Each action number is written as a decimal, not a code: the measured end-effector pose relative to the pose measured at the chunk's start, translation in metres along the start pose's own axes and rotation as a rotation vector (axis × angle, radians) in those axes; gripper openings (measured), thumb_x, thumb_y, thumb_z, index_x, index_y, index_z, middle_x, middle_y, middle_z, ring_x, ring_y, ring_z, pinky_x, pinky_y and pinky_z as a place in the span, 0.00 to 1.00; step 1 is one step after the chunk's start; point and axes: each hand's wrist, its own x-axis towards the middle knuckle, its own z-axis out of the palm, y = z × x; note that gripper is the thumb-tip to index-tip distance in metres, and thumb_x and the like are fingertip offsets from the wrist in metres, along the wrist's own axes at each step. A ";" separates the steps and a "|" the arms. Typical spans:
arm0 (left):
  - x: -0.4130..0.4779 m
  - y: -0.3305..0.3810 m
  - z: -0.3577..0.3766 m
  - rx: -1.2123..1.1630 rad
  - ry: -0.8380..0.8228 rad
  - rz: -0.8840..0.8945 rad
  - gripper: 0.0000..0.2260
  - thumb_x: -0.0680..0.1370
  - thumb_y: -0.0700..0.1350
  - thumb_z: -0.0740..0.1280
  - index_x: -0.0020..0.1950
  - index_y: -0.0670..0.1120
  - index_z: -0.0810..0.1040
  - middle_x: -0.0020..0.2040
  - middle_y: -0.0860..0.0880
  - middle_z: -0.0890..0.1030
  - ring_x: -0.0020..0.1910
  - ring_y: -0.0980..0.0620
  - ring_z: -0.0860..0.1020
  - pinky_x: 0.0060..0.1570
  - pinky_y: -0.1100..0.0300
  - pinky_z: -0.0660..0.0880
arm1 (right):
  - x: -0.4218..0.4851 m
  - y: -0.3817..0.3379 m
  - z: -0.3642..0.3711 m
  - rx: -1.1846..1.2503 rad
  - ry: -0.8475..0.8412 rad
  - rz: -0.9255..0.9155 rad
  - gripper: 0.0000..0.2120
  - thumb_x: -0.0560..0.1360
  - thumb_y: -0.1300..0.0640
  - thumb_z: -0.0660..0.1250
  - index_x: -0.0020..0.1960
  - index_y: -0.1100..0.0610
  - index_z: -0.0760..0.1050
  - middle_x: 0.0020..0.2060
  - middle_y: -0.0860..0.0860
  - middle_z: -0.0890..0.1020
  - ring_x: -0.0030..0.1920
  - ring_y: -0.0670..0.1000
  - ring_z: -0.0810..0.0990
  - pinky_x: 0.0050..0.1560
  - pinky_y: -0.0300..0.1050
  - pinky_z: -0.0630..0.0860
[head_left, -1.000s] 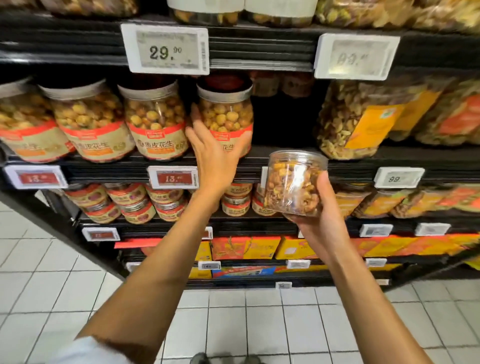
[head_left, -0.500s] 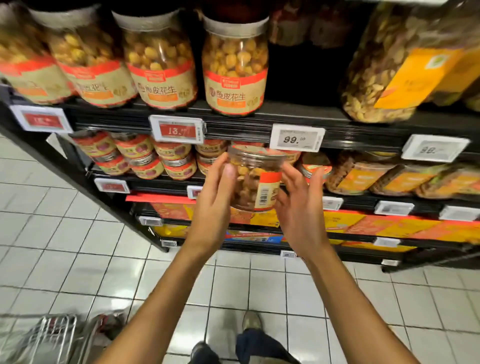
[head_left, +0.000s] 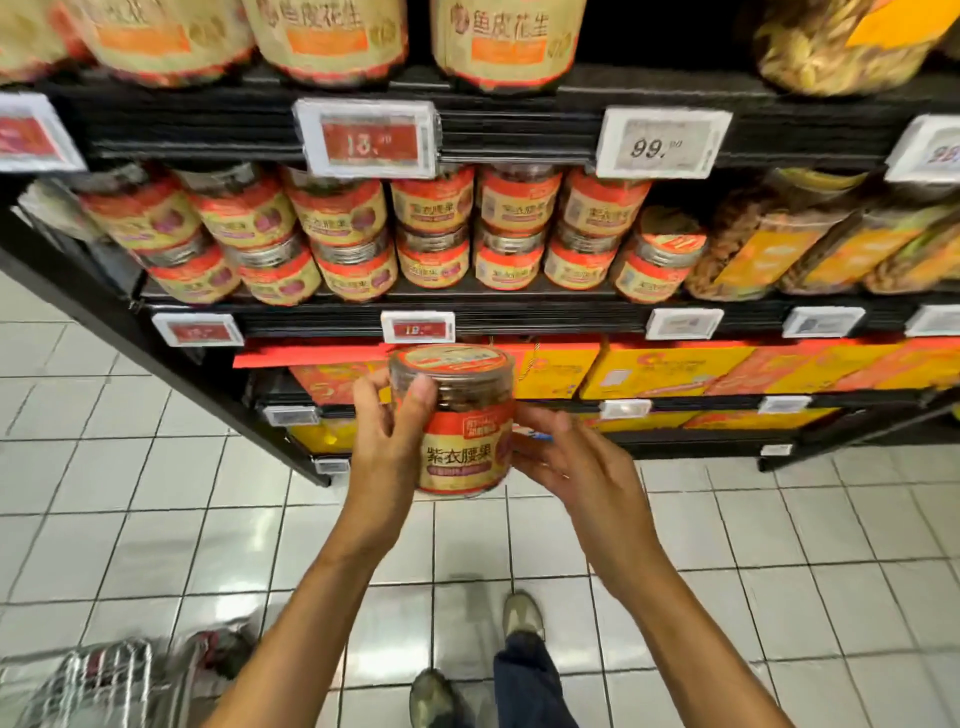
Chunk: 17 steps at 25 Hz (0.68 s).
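A clear plastic jar of nuts (head_left: 460, 426) with a red and beige label is held upright in front of the lower shelves, label facing me. My left hand (head_left: 387, 447) grips its left side, thumb across the upper front. My right hand (head_left: 576, 462) touches the jar's lower right side with its fingertips; its fingers are loosely bent.
Black shop shelves (head_left: 519, 312) carry stacked jars of the same kind (head_left: 511, 231), larger peanut jars (head_left: 501, 36) above and yellow boxes (head_left: 665, 366) below. Price tags (head_left: 371, 137) line the shelf edges. A wire shopping cart (head_left: 98, 680) stands at lower left on the white tiled floor.
My left hand left the peanut jar on the upper shelf and joined the right on the small jar. The jar came down and turned its label toward me. The view tilted downward.
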 end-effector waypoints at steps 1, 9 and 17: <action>0.000 0.000 0.005 0.012 -0.027 0.003 0.17 0.70 0.57 0.64 0.51 0.49 0.67 0.44 0.59 0.82 0.46 0.60 0.81 0.43 0.62 0.78 | -0.002 0.001 -0.002 0.010 0.026 -0.022 0.15 0.74 0.49 0.58 0.51 0.54 0.80 0.47 0.48 0.85 0.50 0.48 0.83 0.48 0.37 0.78; 0.040 0.017 0.110 0.185 -0.119 0.003 0.20 0.80 0.56 0.56 0.63 0.44 0.74 0.53 0.44 0.81 0.56 0.50 0.79 0.58 0.48 0.76 | 0.014 -0.043 -0.068 -0.019 0.205 -0.237 0.12 0.77 0.53 0.59 0.53 0.53 0.79 0.56 0.52 0.82 0.60 0.50 0.79 0.56 0.40 0.76; 0.074 -0.020 0.195 0.087 -0.129 0.112 0.18 0.79 0.56 0.53 0.57 0.44 0.71 0.58 0.42 0.78 0.58 0.54 0.77 0.54 0.63 0.74 | 0.080 -0.074 -0.156 -0.167 0.235 -0.408 0.21 0.74 0.48 0.59 0.62 0.58 0.75 0.62 0.51 0.78 0.66 0.47 0.73 0.68 0.53 0.69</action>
